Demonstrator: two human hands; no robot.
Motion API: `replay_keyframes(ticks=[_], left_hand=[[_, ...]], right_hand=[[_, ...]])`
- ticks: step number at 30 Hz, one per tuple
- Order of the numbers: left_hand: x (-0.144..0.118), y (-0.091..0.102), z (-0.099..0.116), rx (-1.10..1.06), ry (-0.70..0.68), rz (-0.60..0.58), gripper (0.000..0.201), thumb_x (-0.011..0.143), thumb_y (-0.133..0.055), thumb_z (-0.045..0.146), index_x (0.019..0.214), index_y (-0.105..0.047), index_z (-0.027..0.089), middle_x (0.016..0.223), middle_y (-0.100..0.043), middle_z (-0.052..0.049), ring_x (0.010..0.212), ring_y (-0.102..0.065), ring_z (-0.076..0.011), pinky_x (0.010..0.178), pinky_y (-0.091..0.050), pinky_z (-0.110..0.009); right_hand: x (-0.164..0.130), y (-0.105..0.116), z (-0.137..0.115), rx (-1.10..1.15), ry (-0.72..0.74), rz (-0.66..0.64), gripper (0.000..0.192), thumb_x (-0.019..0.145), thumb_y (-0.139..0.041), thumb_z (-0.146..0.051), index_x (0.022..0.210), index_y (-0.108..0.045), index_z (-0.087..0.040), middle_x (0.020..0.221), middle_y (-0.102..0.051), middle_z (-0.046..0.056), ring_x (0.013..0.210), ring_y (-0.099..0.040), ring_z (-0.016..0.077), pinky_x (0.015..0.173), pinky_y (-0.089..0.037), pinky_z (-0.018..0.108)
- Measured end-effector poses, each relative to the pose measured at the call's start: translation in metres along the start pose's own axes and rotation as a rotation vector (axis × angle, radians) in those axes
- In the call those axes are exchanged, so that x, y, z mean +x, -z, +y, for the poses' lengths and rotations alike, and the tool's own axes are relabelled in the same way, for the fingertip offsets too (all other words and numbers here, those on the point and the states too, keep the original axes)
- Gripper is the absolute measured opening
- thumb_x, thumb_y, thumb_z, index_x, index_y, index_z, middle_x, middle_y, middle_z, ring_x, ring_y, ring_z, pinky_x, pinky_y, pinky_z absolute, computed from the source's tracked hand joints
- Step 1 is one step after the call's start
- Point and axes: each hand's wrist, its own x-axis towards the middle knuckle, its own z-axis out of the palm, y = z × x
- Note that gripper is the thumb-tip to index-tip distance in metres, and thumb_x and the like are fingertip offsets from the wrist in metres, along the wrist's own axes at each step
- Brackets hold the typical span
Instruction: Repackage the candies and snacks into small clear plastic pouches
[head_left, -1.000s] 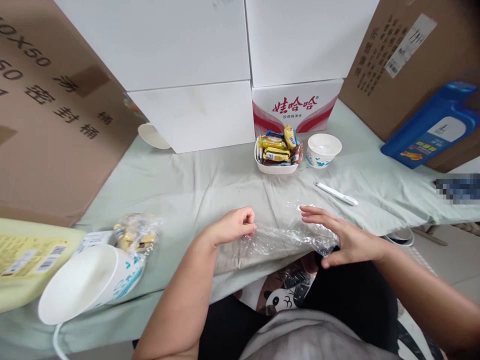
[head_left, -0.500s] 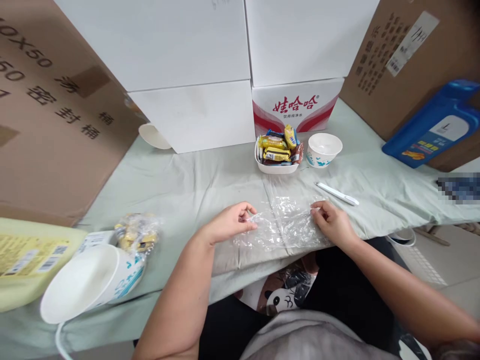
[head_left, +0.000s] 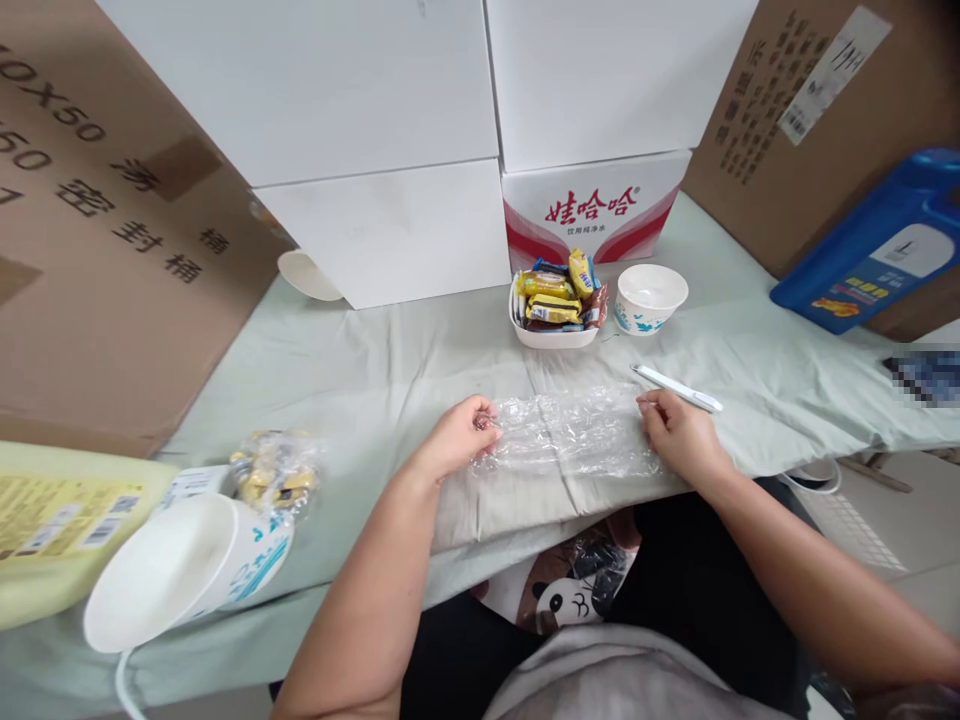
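Observation:
A clear, crinkled plastic bag [head_left: 566, 430] lies stretched out over the cloth near the front edge. My left hand [head_left: 463, 432] pinches its left end between thumb and fingers. At the opposite end my right hand [head_left: 679, 435] grips the plastic, fingers curled. Just above my right hand lies a white utility knife [head_left: 677, 387]. Beyond the bag stands a white tub [head_left: 556, 338] heaped with wrapped snacks [head_left: 553, 300] in yellow, blue and brown. Beside the tub is a white paper bowl [head_left: 651, 298] with a blue leaf print.
White cartons [head_left: 382, 235] form a wall at the back, with brown boxes [head_left: 97, 220] left and right. At left are a tilted paper bowl [head_left: 169, 575], a bag of yellow snacks [head_left: 277, 470] and a pale yellow jug [head_left: 67, 525]. A blue bottle [head_left: 874, 260] leans at right.
My hands have spread slightly apart, the left one up and to the left, the right one to the right. The plastic bag now lies straighter and longer between them.

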Motion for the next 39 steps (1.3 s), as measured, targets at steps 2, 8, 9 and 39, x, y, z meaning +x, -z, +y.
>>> replay_keyframes(ticks=[2, 8, 9, 39], left_hand=[[-0.001, -0.001, 0.001, -0.002, 0.010, 0.011, 0.024, 0.068, -0.066, 0.026, 0.084, -0.049, 0.020, 0.064, -0.053, 0.007, 0.049, -0.056, -0.0098, 0.050, -0.043, -0.022], [-0.002, -0.006, 0.002, 0.321, -0.017, 0.203, 0.020, 0.085, -0.048, 0.034, 0.070, -0.049, 0.020, 0.064, -0.060, 0.003, 0.052, -0.062, -0.0130, 0.053, -0.041, -0.024], [-0.002, -0.006, 0.002, 0.426, -0.012, 0.236, 0.020, 0.087, -0.047, 0.033, 0.071, -0.050, 0.021, 0.064, -0.061, 0.003, 0.053, -0.062, -0.0134, 0.055, -0.041, -0.025], [-0.012, -0.060, -0.002, 1.100, -0.509, 0.211, 0.044, 0.087, -0.060, 0.036, 0.128, -0.055, 0.021, 0.142, -0.048, -0.014, 0.131, -0.041, -0.0344, 0.104, -0.038, -0.051]], right_hand=[[0.001, -0.003, 0.000, -0.086, 0.013, -0.016, 0.026, 0.087, -0.047, -0.038, 0.097, -0.063, -0.021, 0.074, -0.069, 0.004, 0.067, -0.064, 0.0217, 0.065, -0.044, 0.032], [-0.001, -0.010, 0.002, -0.100, -0.017, 0.042, 0.029, 0.088, -0.047, -0.041, 0.103, -0.062, -0.020, 0.074, -0.069, 0.004, 0.068, -0.064, 0.0221, 0.065, -0.044, 0.032], [0.000, -0.009, 0.002, -0.086, -0.028, 0.046, 0.029, 0.088, -0.047, -0.040, 0.103, -0.062, -0.020, 0.074, -0.068, 0.004, 0.067, -0.064, 0.0220, 0.065, -0.044, 0.032], [0.008, -0.006, -0.013, -0.340, -0.091, -0.048, 0.027, 0.093, -0.047, -0.033, 0.112, -0.057, -0.018, 0.087, -0.073, 0.011, 0.082, -0.069, 0.0282, 0.069, -0.046, 0.034]])
